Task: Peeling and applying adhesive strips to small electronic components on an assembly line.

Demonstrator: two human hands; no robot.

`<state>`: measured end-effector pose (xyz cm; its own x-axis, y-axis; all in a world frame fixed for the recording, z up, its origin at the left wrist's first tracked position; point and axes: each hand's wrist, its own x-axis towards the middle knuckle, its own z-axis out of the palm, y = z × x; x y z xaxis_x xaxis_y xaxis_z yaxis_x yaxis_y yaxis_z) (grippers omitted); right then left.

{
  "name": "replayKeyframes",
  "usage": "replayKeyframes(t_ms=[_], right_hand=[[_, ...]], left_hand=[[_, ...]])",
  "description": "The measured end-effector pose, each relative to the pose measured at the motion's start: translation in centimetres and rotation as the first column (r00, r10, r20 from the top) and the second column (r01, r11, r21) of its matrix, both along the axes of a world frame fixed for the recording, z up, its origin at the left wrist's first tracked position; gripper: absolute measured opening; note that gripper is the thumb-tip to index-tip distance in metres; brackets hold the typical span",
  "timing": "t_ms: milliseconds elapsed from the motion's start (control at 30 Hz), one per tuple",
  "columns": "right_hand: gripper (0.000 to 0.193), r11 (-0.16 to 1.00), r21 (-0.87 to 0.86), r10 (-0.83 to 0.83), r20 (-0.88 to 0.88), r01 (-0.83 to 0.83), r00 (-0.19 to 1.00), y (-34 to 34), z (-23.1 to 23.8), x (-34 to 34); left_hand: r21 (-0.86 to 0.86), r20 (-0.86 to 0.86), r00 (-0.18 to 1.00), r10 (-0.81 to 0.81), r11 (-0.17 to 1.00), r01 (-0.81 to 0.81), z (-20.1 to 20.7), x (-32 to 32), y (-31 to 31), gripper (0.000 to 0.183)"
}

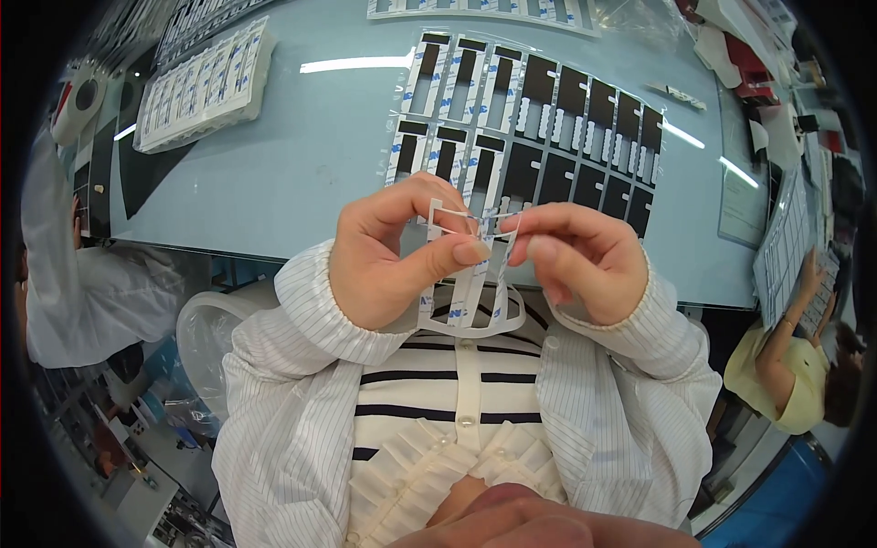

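Close in front of my chest, I hold up a thin white frame [445, 331] with strips of white and blue printed adhesive tape [469, 288] along its bars. My left hand [393, 251] pinches it near its upper edge, thumb over bent fingers. At its upper right corner, my right hand [589, 251] has thumb and forefinger closed on the frame's edge. Whether a loose bit of tape lies between the fingertips is too small to tell. Just beyond my hands, a sheet of parts [545, 128] lies on the table, with black panels and several taped white frames.
A stack of white trays [206, 87] sits at the table's [301, 151] far left; another tray [484, 11] is at the back. A slim pen-like tool [678, 96] lies right. People sit at both sides, one in a white sleeve [91, 274], one in yellow [786, 379].
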<state>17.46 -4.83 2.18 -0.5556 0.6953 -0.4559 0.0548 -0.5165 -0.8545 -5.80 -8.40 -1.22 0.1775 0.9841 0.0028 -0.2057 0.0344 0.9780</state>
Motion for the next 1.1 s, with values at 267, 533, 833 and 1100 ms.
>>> replayKeyframes(t_ms=[267, 533, 833, 1100], right_hand=[[0.018, 0.999, -0.047, 0.031, 0.089, -0.027, 0.996, -0.3, 0.7, -0.2], [0.018, 0.957, 0.284, 0.026, 0.085, -0.049, 0.996, -0.8, -0.5, 0.5], [0.021, 0.645, 0.743, -0.028, 0.257, -0.179, 0.966, -1.9, -0.2, 1.1], [0.027, 0.578, 0.808, -0.066, 0.190, -0.118, 0.980, -2.4, 0.3, 1.3]], left_hand=[[-0.024, -0.007, 1.000, -0.019, 1.000, 0.019, 0.0, 0.3, 0.1, 0.015], [0.013, -0.098, 0.995, -0.004, 1.000, 0.005, -0.3, 0.3, 0.2, 0.018], [0.259, -0.344, 0.939, 0.029, 0.964, 0.065, 0.0, -0.3, 0.8, 0.019], [0.247, -0.396, 0.918, 0.027, 0.966, 0.078, 0.0, -0.6, 0.1, 0.016]])
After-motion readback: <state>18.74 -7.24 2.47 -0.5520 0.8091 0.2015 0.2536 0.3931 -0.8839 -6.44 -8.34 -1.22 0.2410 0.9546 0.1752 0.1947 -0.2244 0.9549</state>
